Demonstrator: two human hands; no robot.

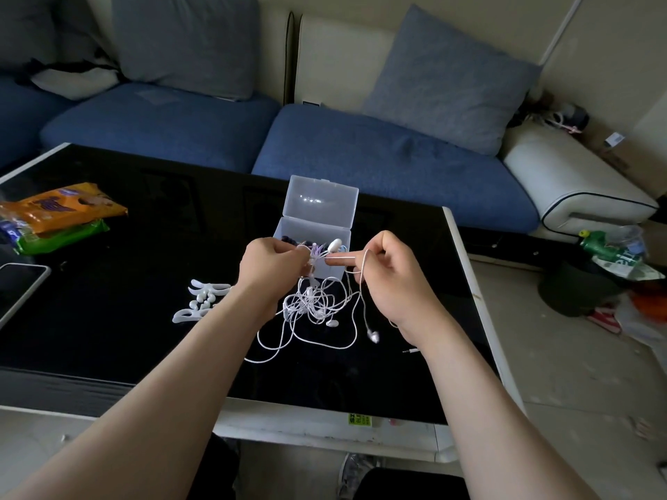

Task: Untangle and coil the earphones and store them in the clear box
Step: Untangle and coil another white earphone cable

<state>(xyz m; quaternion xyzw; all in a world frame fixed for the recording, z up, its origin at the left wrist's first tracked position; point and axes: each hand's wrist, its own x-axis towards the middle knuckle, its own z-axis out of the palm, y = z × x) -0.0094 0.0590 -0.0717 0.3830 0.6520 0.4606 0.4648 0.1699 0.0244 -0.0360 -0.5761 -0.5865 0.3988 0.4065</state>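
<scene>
A tangle of white earphone cord (314, 304) hangs from both hands down onto the black table. My left hand (270, 265) pinches a knotted bunch of cord with a purple bit at its fingertips. My right hand (389, 272) pinches a strand stretched toward the left hand, index finger straight. Two earbuds (373, 335) dangle low at the right; another white bud (335, 244) sticks up between the hands. The clear box (317, 225) stands just behind the hands, lid up, with dark items inside. A jack plug (411, 351) lies on the table.
White plastic cord winders (202, 301) lie left of the tangle. Snack packets (61, 214) and a phone (18, 288) sit at the table's left. A blue sofa (361, 149) stands behind the table (144, 247). Rubbish lies on the floor at right.
</scene>
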